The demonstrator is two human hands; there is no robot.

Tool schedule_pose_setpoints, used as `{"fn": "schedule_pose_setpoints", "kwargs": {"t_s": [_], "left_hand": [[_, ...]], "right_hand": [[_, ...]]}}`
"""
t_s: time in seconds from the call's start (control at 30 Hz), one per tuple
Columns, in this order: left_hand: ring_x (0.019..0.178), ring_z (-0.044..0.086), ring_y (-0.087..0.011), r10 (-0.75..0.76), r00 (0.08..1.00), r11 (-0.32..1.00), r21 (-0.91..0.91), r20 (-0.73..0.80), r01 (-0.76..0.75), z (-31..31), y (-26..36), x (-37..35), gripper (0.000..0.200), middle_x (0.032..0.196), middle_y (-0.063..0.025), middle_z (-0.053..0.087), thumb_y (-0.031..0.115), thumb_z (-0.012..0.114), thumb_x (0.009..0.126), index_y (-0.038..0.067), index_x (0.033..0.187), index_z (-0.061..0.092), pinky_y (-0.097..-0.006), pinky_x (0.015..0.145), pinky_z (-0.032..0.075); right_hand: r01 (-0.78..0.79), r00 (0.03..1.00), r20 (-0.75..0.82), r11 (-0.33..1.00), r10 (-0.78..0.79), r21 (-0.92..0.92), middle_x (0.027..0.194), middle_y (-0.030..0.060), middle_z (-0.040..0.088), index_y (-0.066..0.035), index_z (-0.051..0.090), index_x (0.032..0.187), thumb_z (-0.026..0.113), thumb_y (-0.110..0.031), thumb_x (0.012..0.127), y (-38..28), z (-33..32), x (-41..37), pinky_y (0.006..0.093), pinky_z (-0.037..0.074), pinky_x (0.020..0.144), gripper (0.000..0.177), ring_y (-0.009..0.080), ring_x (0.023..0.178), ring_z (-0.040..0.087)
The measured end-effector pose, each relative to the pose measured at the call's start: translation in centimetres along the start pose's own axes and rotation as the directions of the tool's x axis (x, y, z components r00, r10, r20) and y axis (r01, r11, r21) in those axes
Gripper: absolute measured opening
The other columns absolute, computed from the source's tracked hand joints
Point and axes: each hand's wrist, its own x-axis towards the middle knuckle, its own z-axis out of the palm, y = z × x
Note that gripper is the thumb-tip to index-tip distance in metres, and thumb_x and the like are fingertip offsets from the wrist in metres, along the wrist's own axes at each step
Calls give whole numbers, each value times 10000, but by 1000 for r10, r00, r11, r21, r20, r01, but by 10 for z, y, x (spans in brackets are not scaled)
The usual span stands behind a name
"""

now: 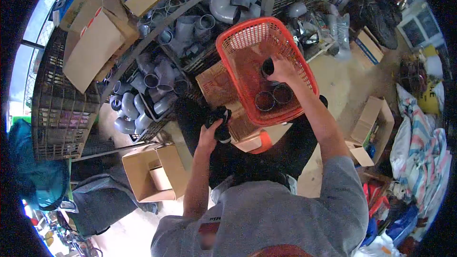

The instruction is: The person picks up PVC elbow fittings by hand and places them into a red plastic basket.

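A red plastic basket [233, 43] stands in front of me, tilted, with brown dirt on its floor. Inside it, my right hand [284, 70] is closed on a dark round pipe fitting [267, 67]. Just below that hand, two ring-like pipe fittings [264, 101] lie side by side in the basket. My left hand [208, 135], left of the basket and over my lap, is wrapped round a black object with a pale rim [223, 126]; its exact kind does not show.
Grey pipe elbows [131, 107] and other grey fittings [183, 28] fill crates on the left and at the back. Open cardboard boxes stand at lower left [171, 171] and right [376, 119]. A brown carton [214, 83] lies beside the basket. Striped sacks [414, 138] hang at far right.
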Motion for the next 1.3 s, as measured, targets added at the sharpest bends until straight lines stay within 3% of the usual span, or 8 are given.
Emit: {"fn": "schedule_pose_setpoints", "kwargs": {"t_s": [0.33, 0.4, 0.47, 0.57, 0.67, 0.8, 1.07, 1.3], "left_hand": [[969, 714, -246, 70, 997, 975, 210, 19, -72, -13, -8, 5, 274, 1086, -122, 723, 43, 647, 919, -33, 1182, 661, -370, 872, 566], [947, 715, -232, -81, 997, 992, -98, 7, 82, -13, -11, 11, 269, 1074, -103, 725, 53, 656, 919, -8, 1180, 669, -357, 849, 572], [940, 716, -226, -53, 998, 997, -47, 15, 54, -12, -14, 15, 265, 1079, -99, 724, 53, 655, 922, -8, 1179, 669, -358, 843, 577], [928, 717, -219, 15, 1000, 997, 70, 20, -17, -15, -17, 13, 259, 1082, -100, 724, 54, 651, 929, -16, 1178, 666, -359, 838, 583], [928, 717, -219, 25, 999, 985, 171, 41, -32, -7, -5, 3, 259, 1076, -113, 724, 52, 649, 933, -32, 1178, 659, -354, 842, 582], [896, 723, -229, -42, 998, 999, 6, 55, 42, -2, -5, 9, 270, 1053, -134, 728, 72, 652, 937, -47, 1180, 650, -350, 805, 586], [902, 720, -239, -36, 996, 998, 46, 82, 32, -2, -7, 13, 291, 1025, -134, 727, 79, 655, 935, -56, 1192, 637, -363, 811, 587], [862, 717, -211, -42, 999, 995, 93, -4, 42, 3, -3, 6, 249, 985, -119, 733, 99, 672, 927, -40, 1134, 677, -348, 785, 577]], "right_hand": [[-18, 997, 61, 944, 40, -328, 1392, 200, 509, -26, 342, 1468, 931, -329, 537, 15, -35, -47, 538, 475, 1019, 1143, 399, 1249, 552], [15, 996, 90, 934, 18, -357, 1372, 198, 526, -3, 345, 1460, 939, -313, 514, 22, -29, -51, 522, 507, 972, 1159, 394, 1226, 566], [66, 993, 121, 909, -17, -411, 1373, 223, 527, 40, 341, 1444, 943, -293, 506, 31, -9, -55, 522, 512, 971, 1163, 392, 1246, 555], [32, 997, -43, 870, -61, -492, 1397, 272, 518, 80, 357, 1446, 885, -213, 618, 55, 45, -57, 533, 448, 1068, 1024, 396, 1288, 542], [46, 984, 178, 988, -19, -149, 1348, 307, 536, 99, 321, 1419, 959, -294, 543, 46, 16, -55, 499, 495, 1017, 1153, 432, 1220, 575], [90, 994, 79, 990, -81, -113, 1303, 319, 568, 102, 315, 1415, 962, -304, 556, 35, 9, -71, 490, 501, 1008, 1149, 455, 1185, 591], [-30, 974, 225, 966, -29, 256, 1215, 287, 633, 15, 377, 1417, 915, -284, 573, 43, -13, -76, 492, 507, 982, 1045, 441, 1128, 628], [178, 984, 17, 983, -178, -43, 1306, 247, 552, -9, 479, 1374, 904, -344, 557, -15, -24, -81, 482, 451, 1048, 980, 435, 1250, 514]]}}
